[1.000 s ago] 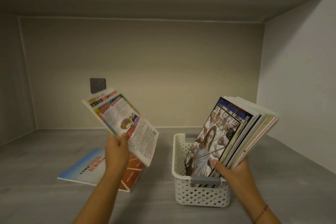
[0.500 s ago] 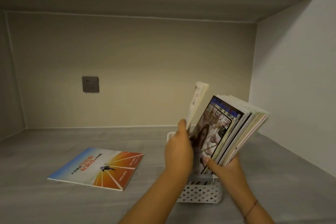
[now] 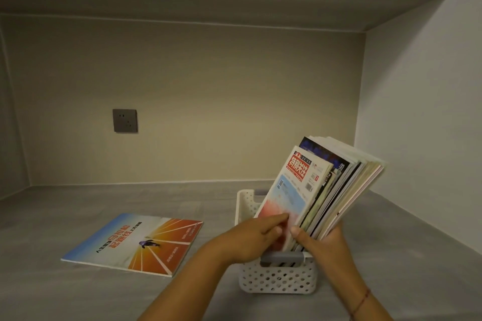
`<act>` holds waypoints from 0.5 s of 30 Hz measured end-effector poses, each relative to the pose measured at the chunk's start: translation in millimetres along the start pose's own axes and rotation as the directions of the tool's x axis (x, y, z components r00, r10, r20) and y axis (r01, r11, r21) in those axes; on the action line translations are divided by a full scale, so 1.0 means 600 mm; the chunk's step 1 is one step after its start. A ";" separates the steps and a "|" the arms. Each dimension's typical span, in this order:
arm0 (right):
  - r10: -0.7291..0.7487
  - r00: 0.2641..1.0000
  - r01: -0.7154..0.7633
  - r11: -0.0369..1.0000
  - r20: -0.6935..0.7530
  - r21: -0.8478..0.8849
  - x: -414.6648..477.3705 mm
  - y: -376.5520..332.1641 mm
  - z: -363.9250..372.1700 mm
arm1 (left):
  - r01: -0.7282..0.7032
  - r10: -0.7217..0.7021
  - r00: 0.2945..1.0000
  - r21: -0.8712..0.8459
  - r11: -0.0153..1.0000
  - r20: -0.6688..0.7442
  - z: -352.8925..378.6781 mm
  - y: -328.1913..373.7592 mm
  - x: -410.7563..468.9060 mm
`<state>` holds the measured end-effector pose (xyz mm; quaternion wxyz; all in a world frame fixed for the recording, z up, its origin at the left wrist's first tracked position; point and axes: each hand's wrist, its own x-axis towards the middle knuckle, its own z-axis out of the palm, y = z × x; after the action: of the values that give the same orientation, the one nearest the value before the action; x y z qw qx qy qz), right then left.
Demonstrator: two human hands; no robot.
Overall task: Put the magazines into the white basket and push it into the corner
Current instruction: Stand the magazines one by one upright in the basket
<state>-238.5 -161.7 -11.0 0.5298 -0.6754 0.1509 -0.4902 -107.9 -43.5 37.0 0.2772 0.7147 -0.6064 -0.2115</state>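
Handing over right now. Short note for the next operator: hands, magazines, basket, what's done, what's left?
Left hand: fingers lie on the cover of the front magazine.
Right hand: grips the stack of magazines, which leans right in the white basket.
Done: all but one magazine is in the basket.
Left: put in the flat magazine lying on the desk, then push the basket into the corner.
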 end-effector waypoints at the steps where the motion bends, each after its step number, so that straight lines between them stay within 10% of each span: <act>1: 0.002 1.000 -0.002 1.000 -0.003 0.003 0.000 0.000 0.001 | 0.007 -0.008 1.000 0.019 1.000 0.025 -0.003 -0.003 -0.002; 15: 0.003 1.000 -0.003 1.000 -0.012 0.004 0.000 0.002 0.002 | 0.012 -0.011 1.000 0.087 0.996 -0.017 0.007 -0.021 -0.009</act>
<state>-237.0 -161.3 -12.4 0.5309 -0.6714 0.1542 -0.4935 -102.0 -37.4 25.6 0.2498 0.7313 -0.6085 -0.1805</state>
